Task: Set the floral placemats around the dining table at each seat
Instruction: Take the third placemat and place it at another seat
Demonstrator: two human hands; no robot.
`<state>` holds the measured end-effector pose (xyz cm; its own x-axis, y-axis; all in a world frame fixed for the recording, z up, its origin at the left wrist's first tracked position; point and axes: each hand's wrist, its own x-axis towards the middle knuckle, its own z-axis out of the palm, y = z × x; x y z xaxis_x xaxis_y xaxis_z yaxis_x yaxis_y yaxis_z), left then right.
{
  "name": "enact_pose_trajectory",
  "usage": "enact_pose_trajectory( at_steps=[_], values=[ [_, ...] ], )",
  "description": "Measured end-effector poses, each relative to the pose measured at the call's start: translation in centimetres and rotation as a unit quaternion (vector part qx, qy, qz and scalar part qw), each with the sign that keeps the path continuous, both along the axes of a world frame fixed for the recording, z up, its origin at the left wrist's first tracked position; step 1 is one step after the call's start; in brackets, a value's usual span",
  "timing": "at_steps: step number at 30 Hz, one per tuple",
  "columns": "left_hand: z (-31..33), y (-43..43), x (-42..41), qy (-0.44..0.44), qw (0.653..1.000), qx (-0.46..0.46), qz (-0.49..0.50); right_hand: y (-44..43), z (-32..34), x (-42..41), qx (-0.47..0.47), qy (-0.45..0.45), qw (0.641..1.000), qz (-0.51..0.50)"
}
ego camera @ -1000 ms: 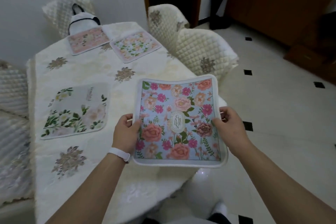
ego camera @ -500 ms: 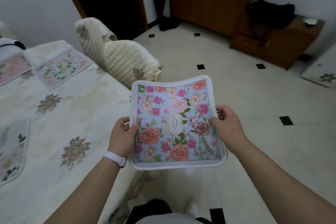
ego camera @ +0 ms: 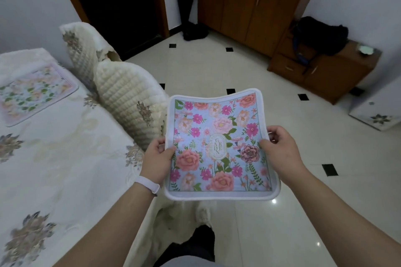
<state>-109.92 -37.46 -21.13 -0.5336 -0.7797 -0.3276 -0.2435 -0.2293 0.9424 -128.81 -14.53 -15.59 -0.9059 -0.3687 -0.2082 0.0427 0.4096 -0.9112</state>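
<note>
I see open floor (ego camera: 282,223) right of tabletop (ego camera: 65,158) edge | placemat (ego camera: 219,145) between left hand (ego camera: 156,159) and right hand (ego camera: 280,154), both gripping its sides

A far placemat (ego camera: 32,93) lay on the bench (ego camera: 65,169), at left; two chairs (ego camera: 130,102) stood beside its right edge. The held placemat (ego camera: 219,147) hung right of them.

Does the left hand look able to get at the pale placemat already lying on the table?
Probably not right now. The left hand grips one edge of the blue placemat, so it is busy. Nothing on the tablecloth blocks the way to the pale placemat, though it lies far off.
</note>
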Motion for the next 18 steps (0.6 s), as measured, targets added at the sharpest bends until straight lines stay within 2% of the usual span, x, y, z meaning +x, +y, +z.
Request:
enact_pose_trajectory(
  at_steps=[5,12,18],
  values=[
    [0.2,-6.2,-6.9,0.02,0.998,0.051,0.01,-6.2,1.0,-7.2,0.012,0.018,1.0,0.001],
    [2.8,-14.3,-15.5,0.041,0.998,0.038,0.026,-14.0,3.6,-16.1,0.015,0.049,0.999,0.012],
    [3.4,-17.5,-18.7,0.062,0.994,0.044,0.08,-19.5,3.5,-22.0,0.016,0.042,0.998,0.054]
  ],
)
